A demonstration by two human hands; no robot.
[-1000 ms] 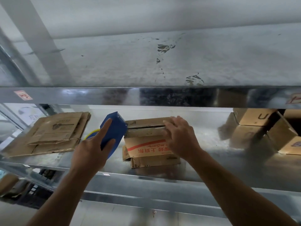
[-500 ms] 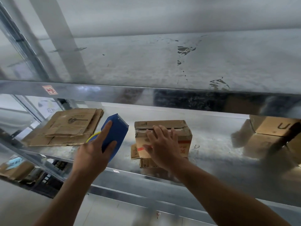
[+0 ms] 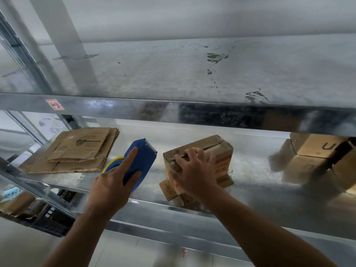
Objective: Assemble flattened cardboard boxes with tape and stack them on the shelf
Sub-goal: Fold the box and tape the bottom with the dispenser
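Head view: your cardboard box [image 3: 212, 151] sits mid-shelf [image 3: 269, 191], its top seam a little open. Your right hand [image 3: 194, 174] grasps its near top edge, fingers spread and bent over the flap, thumb on the front. Red print on the box is mostly covered. At its 9 o'clock, your left hand [image 3: 113, 187] grips a blue tape dispenser [image 3: 141, 160], forefinger straight along it. Farther at 9 o'clock lie flattened boxes [image 3: 77, 151], their print unreadable. At 3 o'clock, another box [image 3: 317, 149] shows "U".

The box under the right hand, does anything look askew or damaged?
Yes. The box that the right hand grips sits turned askew to the shelf edge, its top seam gapes open, and loose flaps stick out beneath it.
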